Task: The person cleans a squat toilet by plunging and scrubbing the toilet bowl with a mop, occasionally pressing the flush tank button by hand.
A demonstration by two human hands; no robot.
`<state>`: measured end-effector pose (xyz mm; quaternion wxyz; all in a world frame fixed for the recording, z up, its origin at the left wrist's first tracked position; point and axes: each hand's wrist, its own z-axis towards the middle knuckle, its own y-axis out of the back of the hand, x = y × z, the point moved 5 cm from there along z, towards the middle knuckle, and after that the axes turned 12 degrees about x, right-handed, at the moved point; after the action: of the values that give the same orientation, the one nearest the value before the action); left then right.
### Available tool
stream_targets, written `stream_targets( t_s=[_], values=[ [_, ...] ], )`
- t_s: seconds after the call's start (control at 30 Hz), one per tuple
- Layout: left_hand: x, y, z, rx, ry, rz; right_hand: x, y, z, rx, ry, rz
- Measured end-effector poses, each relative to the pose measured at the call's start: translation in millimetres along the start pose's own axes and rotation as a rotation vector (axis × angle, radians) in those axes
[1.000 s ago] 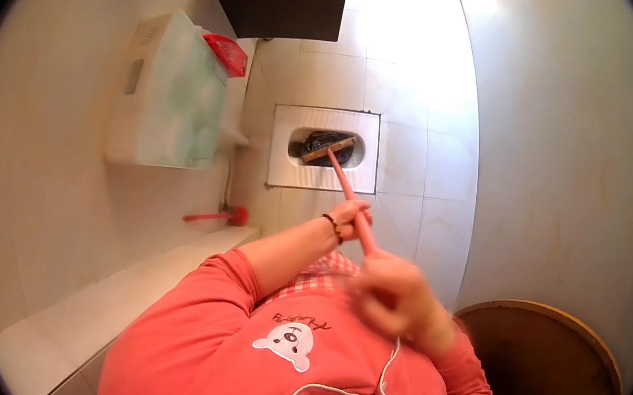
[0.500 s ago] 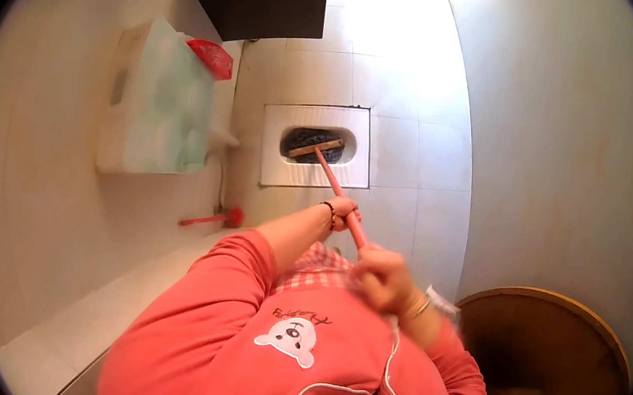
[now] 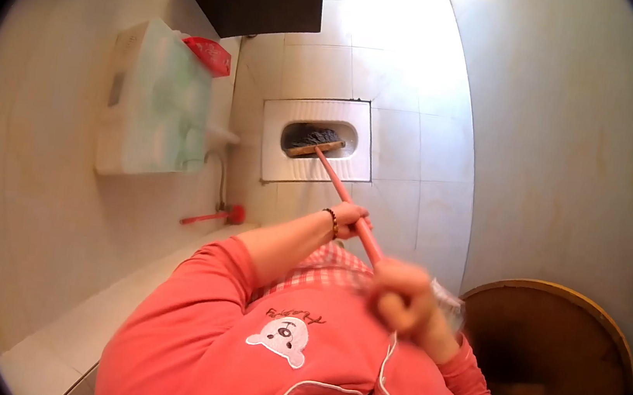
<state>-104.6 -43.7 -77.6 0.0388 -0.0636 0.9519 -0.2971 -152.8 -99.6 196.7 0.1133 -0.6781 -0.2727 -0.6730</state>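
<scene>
A mop has a pink handle, a wooden crossbar and a dark, shaggy head. Its head sits inside the basin of a white squat toilet set in the floor. Partway up the handle, my left hand is closed round it, with a beaded bracelet on the wrist. My right hand, slightly blurred, grips the handle nearer its upper end, close to my body. Part of the dark head lies low in the basin and does not show fully.
On the left wall hangs a pale green-white cistern with a red packet at its top. A red brush lies below it. A dark cabinet juts in at the back. A round brown container stands at right.
Both hands have moved back toward my body and slightly right, drawing the mop handle along. The crossbar now lies nearer the basin's front edge, with the dark head behind it.
</scene>
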Motion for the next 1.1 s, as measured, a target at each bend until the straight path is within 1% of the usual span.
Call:
stream_targets(
  t_s=[0.03, 0.07, 0.1, 0.17, 0.2, 0.23, 0.3, 0.37, 0.43, 0.47, 0.5, 0.57, 0.6, 0.63, 0.67, 0.7, 0.73, 0.77, 0.83, 0.9, 0.93, 0.97, 1.0, 1.03, 1.07, 1.1],
  values=[
    [2, 5, 5, -0.011, 0.032, 0.034, -10, -5, -1, -0.031, -0.047, 0.027],
    [2, 20, 28, 0.007, 0.073, 0.090, -24, -12, 3, 0.033, 0.045, 0.045],
    [-6, 17, 36, 0.019, 0.060, 0.100, -28, -8, 4, 0.029, 0.054, 0.028],
    [-6, 23, 41, -0.032, -0.019, 0.027, -35, -10, 1, 0.004, -0.092, -0.034],
    [-9, 17, 29, -0.029, -0.021, 0.030, -25, -8, 0, 0.023, -0.071, -0.065],
    [-7, 9, 16, 0.030, -0.034, 0.005, -15, -4, -1, 0.025, -0.068, -0.066],
    [2, -3, -12, 0.140, -0.054, -0.056, 7, -3, -2, 0.101, 0.083, -0.050],
    [6, 18, 2, 0.096, -0.052, -0.063, -3, -12, 3, 0.098, 0.067, -0.024],
    [4, 57, 55, 0.015, -0.003, -0.097, -31, -20, 10, 0.012, 0.025, -0.010],
    [-5, 71, 73, -0.007, -0.071, -0.035, -37, -19, 10, -0.039, 0.064, 0.013],
    [-11, 70, 77, -0.002, -0.069, -0.034, -29, -15, 7, -0.041, 0.061, 0.009],
    [-35, 55, 87, 0.097, -0.236, -0.204, -7, 14, -3, -0.209, -0.179, 0.215],
    [-46, 43, 84, 0.100, -0.241, -0.216, 26, 23, 2, -0.209, 0.014, 0.110],
    [-51, 25, 71, 0.038, -0.184, -0.269, 59, 30, 4, -0.210, 0.205, 0.009],
    [-51, 6, 50, -0.026, -0.125, -0.316, 79, 40, 2, -0.194, 0.261, 0.045],
    [-51, -23, 16, 0.067, -0.149, -0.349, 99, 49, -3, -0.176, 0.316, 0.084],
    [-49, -41, 0, 0.153, -0.228, -0.433, 123, 53, -4, -0.150, 0.380, 0.081],
    [-48, -59, -29, 0.188, -0.244, -0.486, 145, 56, -6, -0.126, 0.445, 0.078],
    [-43, -89, -75, 0.362, -0.197, -0.734, 174, 70, -19, -0.006, 0.600, 0.304],
    [-40, -104, -101, 0.536, -0.183, -0.971, 196, 71, -25, -0.019, 0.747, 0.239],
    [-39, -103, -107, 0.597, -0.180, -1.044, 204, 69, -20, 0.128, 0.736, 0.280],
    [-40, -100, -112, 0.657, -0.175, -1.116, 207, 61, -19, 0.045, 0.768, 0.233],
    [-39, -95, -109, 0.739, -0.128, -1.190, 209, 43, -13, -0.016, 0.699, 0.134],
    [-37, -90, -104, 0.733, -0.132, -1.197, 211, 33, -10, -0.079, 0.626, 0.040],
    [-37, -84, -99, 0.745, -0.144, -1.211, 205, 30, -2, 0.034, 0.639, 0.058],
    [-37, -79, -94, 0.757, -0.154, -1.221, 190, 28, 6, 0.084, 0.632, 0.118]
  ],
)
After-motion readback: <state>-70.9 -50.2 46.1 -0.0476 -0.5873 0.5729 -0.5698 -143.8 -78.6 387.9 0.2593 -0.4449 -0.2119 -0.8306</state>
